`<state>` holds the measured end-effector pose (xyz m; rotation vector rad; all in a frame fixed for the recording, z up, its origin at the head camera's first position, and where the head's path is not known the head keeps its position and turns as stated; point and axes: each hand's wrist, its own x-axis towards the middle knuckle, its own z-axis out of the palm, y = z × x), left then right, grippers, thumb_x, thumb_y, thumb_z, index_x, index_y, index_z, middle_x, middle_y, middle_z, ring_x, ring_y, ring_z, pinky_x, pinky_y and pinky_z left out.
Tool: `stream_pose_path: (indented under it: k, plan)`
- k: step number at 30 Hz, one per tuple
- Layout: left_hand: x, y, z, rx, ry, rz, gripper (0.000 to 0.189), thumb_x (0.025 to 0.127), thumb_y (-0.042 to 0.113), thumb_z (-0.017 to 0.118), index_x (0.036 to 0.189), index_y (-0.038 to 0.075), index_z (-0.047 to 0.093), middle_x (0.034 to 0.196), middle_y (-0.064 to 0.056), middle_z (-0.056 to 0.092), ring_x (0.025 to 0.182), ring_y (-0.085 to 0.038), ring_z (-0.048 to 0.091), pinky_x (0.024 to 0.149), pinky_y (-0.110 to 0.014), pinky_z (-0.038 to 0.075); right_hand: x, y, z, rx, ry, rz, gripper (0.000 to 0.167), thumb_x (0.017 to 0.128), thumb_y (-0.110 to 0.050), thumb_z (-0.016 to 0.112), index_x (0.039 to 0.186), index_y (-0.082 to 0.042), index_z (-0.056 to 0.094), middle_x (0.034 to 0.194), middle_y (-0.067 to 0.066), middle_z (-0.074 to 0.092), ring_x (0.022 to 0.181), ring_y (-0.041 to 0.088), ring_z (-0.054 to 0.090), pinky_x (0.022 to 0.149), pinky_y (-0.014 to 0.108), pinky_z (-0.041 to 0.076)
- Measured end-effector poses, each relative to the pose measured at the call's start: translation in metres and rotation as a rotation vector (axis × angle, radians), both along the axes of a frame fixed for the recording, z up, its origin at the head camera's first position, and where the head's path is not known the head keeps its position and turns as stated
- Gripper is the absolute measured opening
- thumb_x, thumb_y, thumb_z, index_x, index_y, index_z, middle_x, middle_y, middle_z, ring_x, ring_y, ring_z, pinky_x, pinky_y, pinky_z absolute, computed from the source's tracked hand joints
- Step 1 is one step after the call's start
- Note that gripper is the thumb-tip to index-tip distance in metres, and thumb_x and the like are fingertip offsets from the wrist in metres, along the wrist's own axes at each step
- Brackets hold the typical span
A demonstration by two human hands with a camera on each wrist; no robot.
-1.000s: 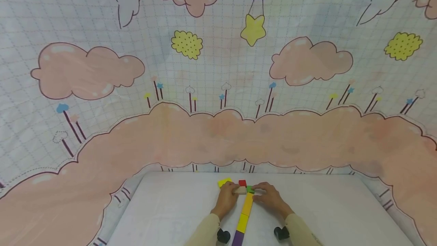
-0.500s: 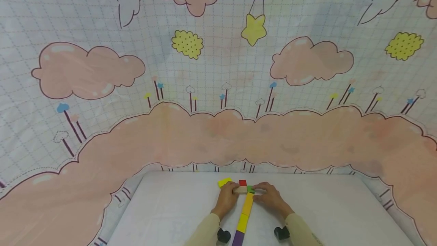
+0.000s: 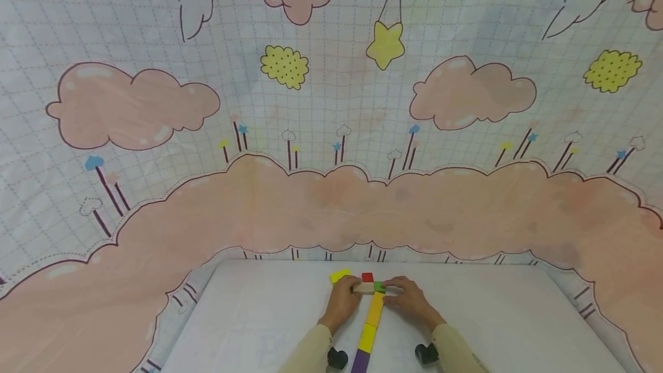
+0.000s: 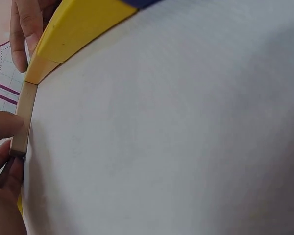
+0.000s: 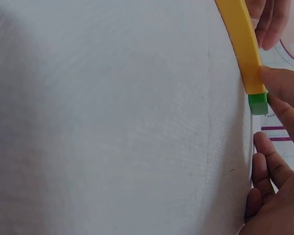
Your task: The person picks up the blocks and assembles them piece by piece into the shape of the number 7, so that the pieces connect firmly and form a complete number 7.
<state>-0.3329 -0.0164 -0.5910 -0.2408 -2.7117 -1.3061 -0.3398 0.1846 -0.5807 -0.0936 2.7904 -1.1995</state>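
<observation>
My left hand (image 3: 342, 304) holds the left end of a plain wooden block (image 3: 366, 289), with the thumb along its near side in the left wrist view. A green block (image 3: 378, 285) sits at that block's right end. My right hand (image 3: 408, 301) reaches in from the right, one fingertip against the green block and the thumb at the side of an orange block (image 3: 376, 308). A red block (image 3: 368, 277) stands just behind the wooden one. From the orange block, a line runs toward me through a yellow block (image 3: 368, 338) to a purple block (image 3: 360, 361).
Another yellow block (image 3: 339, 275) lies behind my left hand, partly hidden by it. The blocks are on a white table (image 3: 248, 315), before a cloud-patterned backdrop (image 3: 331, 206). Black heart-shaped pieces (image 3: 427, 353) show beside both wrists.
</observation>
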Motion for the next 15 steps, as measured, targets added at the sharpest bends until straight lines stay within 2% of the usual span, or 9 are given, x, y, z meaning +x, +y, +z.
stream_pose_path:
  k: [7, 12, 15]
  plan:
    - [0.006, -0.008, 0.007, 0.021, 0.092, 0.0, 0.021, 0.091, 0.008, 0.067, 0.112, 0.01, 0.068, 0.117, -0.005, 0.066, 0.108, -0.022, 0.06, 0.101, -0.044, 0.049, 0.001, 0.0, -0.001, 0.002, -0.007, -0.005, 0.029, 0.082, -0.026, 0.079, 0.111, -0.025, 0.073, 0.136, 0.014, 0.056, 0.129, 0.041, 0.045, 0.106, 0.068, 0.032]
    - [0.005, -0.015, 0.011, 0.021, 0.158, 0.028, 0.017, 0.093, 0.014, 0.065, 0.11, 0.012, 0.069, 0.108, 0.001, 0.065, 0.1, -0.016, 0.058, 0.091, -0.034, 0.052, 0.001, 0.0, 0.0, -0.005, -0.025, -0.015, 0.029, 0.082, -0.026, 0.079, 0.111, -0.026, 0.073, 0.138, 0.014, 0.055, 0.129, 0.041, 0.044, 0.106, 0.068, 0.031]
    - [0.003, -0.021, 0.014, 0.057, 0.209, 0.048, 0.015, 0.091, 0.01, 0.068, 0.105, 0.009, 0.07, 0.098, -0.001, 0.065, 0.091, -0.016, 0.057, 0.084, -0.03, 0.051, 0.0, 0.0, 0.0, -0.007, -0.028, -0.019, 0.029, 0.082, -0.027, 0.079, 0.111, -0.026, 0.073, 0.138, 0.013, 0.055, 0.129, 0.041, 0.044, 0.107, 0.068, 0.031]
